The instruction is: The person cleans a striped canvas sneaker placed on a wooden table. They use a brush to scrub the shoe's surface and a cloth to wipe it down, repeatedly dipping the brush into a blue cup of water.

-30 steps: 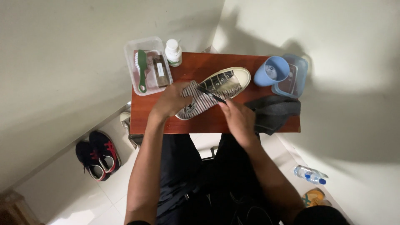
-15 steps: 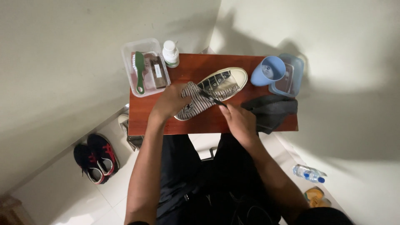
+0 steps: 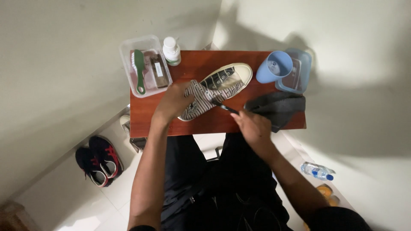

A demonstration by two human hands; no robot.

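One striped canvas high-top shoe (image 3: pixel 212 90) lies on the red-brown wooden counter (image 3: pixel 205 124), beside one blue plastic cup (image 3: pixel 273 67) and two clear plastic tubs (image 3: pixel 144 64). The left hand (image 3: pixel 174 102) curls down over the shoe's ankle, fingers closed on it. The right hand (image 3: pixel 252 127) pinches a thin dark brush (image 3: pixel 224 106) against the shoe's side.

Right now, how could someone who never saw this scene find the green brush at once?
Find the red-brown table. At its far left corner sits a clear plastic box. The green brush lies inside, beside a brown block; it is the only green thing there, with a long handle.
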